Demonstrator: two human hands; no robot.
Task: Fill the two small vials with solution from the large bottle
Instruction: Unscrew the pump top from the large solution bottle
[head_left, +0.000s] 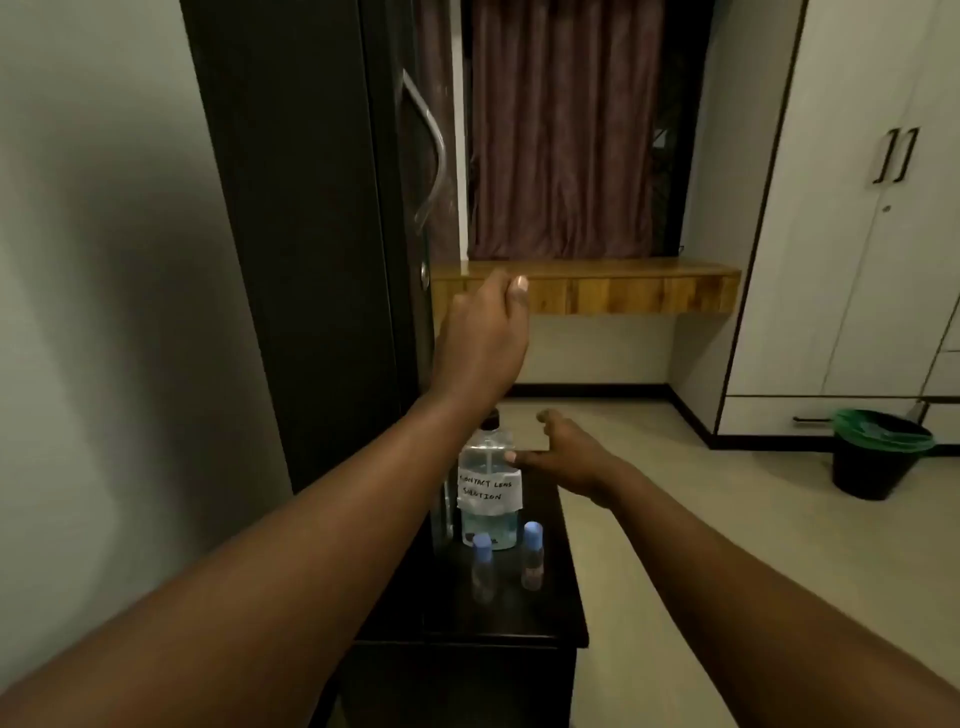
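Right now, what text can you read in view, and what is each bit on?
"CONTACT LENS SOLUTION": handwritten on the white paper label on the large bottle.
Small dark print low on the bottle: too blurred to read.
Two small vials: no readable text.

light: dim indoor, greenish cast | shadows: broad soft shadow on left wall (104, 312); dark table (519, 618) nearly black | glare: faint sheen on shelf (587, 270) and door handle (426, 156) | blur: soft overall, vials (483, 566) smeared, bottle (488, 488) label legible | distortion: wide-angle bowing of wardrobe (857, 234) at the right edge
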